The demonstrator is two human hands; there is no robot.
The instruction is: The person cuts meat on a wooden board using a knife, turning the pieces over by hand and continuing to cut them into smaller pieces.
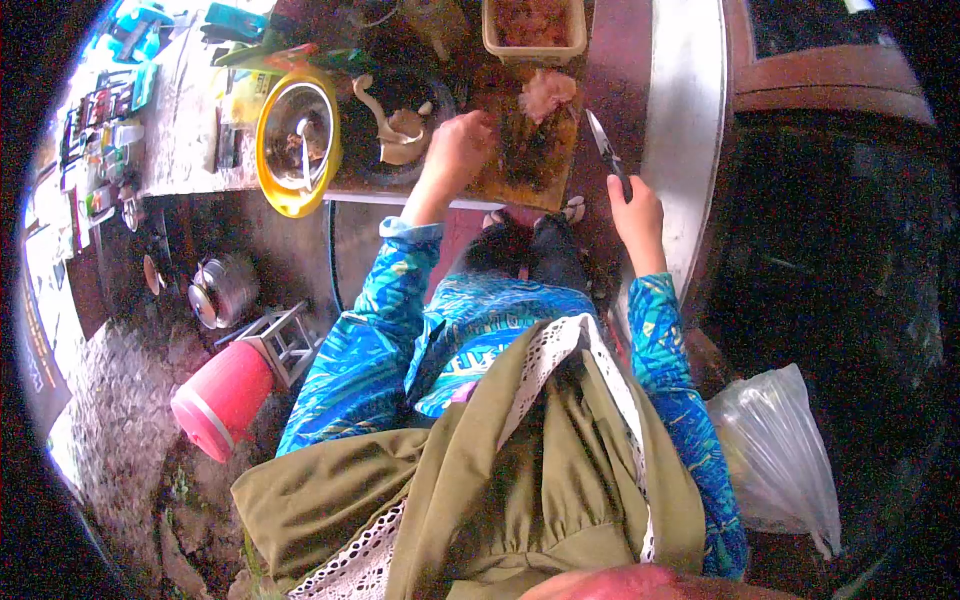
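Overhead view of a person in blue patterned sleeves at a worktop [190, 150]. The right hand [637, 205] has its grip clenched around the handle of a knife [607, 150], the blade pointing away from the body, just right of a wooden cutting board [545, 165]. The left hand [460, 145] rests on the board's left part, fingers curled; whether it grasps anything cannot be told. A pale piece of meat [547, 93] lies at the board's far edge, near a beige tub [533, 45]. A yellow-rimmed bowl [290, 195] sits to the left; a pink jug [222, 398] lies on the ground
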